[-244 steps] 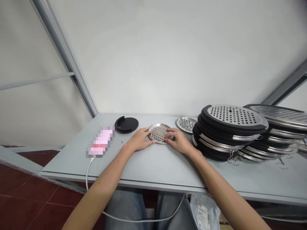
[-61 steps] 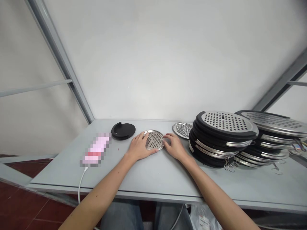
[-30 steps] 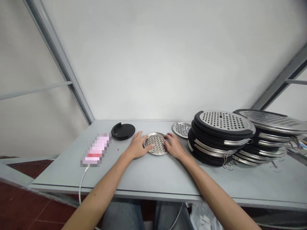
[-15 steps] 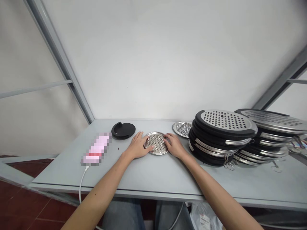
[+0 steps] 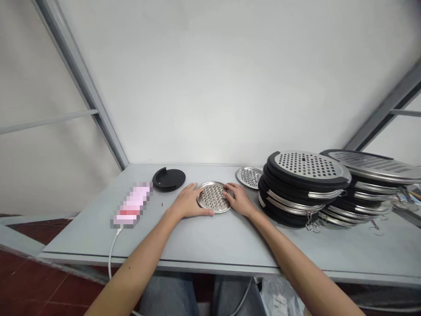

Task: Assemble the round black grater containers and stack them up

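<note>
A round metal grater plate [image 5: 214,198] lies flat on the table in front of me, its raised teeth facing up. My left hand [image 5: 190,202] curves around the plate's left side, fingers spread and the thumb stretched along its near rim. At the right rim is my right hand [image 5: 239,198], with thumb and fingers bent over the edge, gripping it; the fingers' undersides are hidden. To the left sits a black round holder [image 5: 169,180] with a raised curved rim. A second metal grater plate [image 5: 250,177] lies behind my right hand, partly covered by a stack.
On the right stand a tall stack of black-rimmed graters [image 5: 296,193] and another grater stack [image 5: 371,188], with wire hooks hanging at the front. A blurred pink phone [image 5: 133,204] with a white cable [image 5: 112,252] lies left. A white wall [image 5: 210,87] closes the back.
My left thumb has slid off the grater plate's surface toward its near rim. The right hand stays at the right rim, its fingers shifted slightly.
</note>
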Motion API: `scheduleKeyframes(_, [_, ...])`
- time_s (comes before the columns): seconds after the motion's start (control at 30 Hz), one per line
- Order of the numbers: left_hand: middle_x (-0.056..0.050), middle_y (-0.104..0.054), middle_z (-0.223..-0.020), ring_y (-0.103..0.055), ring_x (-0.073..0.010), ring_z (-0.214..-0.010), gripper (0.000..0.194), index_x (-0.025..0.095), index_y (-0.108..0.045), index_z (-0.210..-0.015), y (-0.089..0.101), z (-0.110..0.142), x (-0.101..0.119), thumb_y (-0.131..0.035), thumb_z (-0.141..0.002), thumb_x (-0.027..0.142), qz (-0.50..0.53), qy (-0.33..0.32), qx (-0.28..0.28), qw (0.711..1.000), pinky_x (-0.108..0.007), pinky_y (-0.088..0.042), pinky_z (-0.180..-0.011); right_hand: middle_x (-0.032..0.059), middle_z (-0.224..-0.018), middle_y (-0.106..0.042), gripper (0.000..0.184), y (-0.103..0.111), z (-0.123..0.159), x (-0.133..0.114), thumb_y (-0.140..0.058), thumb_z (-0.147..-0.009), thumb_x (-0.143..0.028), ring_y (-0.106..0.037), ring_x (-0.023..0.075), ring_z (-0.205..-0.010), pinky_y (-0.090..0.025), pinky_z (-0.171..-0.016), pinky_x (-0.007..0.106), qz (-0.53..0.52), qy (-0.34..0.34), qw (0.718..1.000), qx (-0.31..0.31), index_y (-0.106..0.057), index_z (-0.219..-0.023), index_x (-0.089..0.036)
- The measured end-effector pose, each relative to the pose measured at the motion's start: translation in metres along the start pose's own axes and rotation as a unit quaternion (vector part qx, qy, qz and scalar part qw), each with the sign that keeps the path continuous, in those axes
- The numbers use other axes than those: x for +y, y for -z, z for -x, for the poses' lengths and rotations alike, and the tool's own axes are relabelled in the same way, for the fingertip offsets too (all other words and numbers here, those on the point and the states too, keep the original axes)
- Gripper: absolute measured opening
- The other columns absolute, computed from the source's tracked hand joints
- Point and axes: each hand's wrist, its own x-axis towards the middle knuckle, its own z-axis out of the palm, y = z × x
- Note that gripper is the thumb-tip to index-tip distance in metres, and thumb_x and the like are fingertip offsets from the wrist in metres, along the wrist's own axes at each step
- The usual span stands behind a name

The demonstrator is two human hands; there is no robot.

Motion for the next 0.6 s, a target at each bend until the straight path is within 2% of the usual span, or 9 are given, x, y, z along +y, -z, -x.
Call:
scheduleKeyframes(0.23, [-0.016,-0.033,-0.151,-0.028,-0.0333,-0.141,0.114,0.019,-0.046,-0.138,0.0045,0.0005,0.0028,-0.061,-0.047,0.086,-0.002,0.016,-0.013,1.000,-0.043,-0.027,-0.114,0.0139,-0.127,-0.058,0.053,0.0027,0.0014,-0.0046,-0.056,-0.080,-0.058,-0.051,0.0285,-0.119,-0.036,-0.104,0.041,-0.016,-0.015,1.000,0.004,-0.066,-0.112,-0.016])
scheduleKeyframes(0.6, [-0.015,-0.034,-0.151,-0.028,-0.0348,-0.140,0.114,0.018,-0.046,-0.138,0.0045,0.0007,0.0027,-0.061,-0.047,0.086,0.006,0.012,-0.015,1.000,-0.045,-0.029,-0.113,0.0133,-0.124,-0.061,0.057,0.0046,0.0019,-0.0099,-0.056,-0.080,-0.059,-0.052,0.0285,-0.119,-0.037,-0.104,0.040,-0.008,-0.015,1.000,-0.001,-0.068,-0.114,-0.015])
